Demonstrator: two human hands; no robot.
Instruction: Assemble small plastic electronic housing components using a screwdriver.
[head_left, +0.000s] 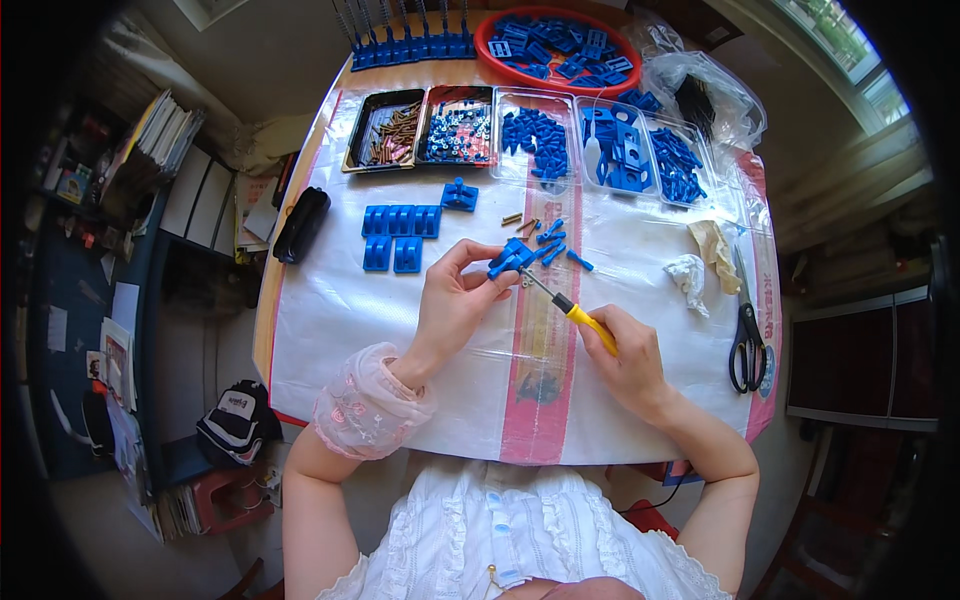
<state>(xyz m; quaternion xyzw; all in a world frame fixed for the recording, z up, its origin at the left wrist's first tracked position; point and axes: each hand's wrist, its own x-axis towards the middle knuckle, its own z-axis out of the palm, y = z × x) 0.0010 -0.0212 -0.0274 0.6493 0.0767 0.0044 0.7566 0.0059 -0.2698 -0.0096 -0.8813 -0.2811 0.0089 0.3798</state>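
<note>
Both hands at table centre: left hand (452,303) pinching a small blue plastic part (511,258), right hand (625,358) closed round a yellow-handled screwdriver (565,305).

Part held just above the white plastic sheet (330,320), fingers and thumb gripping it from the left; screwdriver shaft slants up-left, tip at the underside of the part. Just beside the part, to its right: loose blue pins (556,245) and a few brass screws (520,220) lying on the sheet. Further left, a block of finished blue pieces (398,232) in two rows. Right side: crumpled tissue (688,276), black scissors (746,340). Far edge: row of trays, one black tray with brass screws (385,128), next with small mixed hardware (459,127), clear trays of blue parts (600,145). Beyond them a red round basin (555,45) full of blue parts. Black case (301,224) at the left table edge.
</note>
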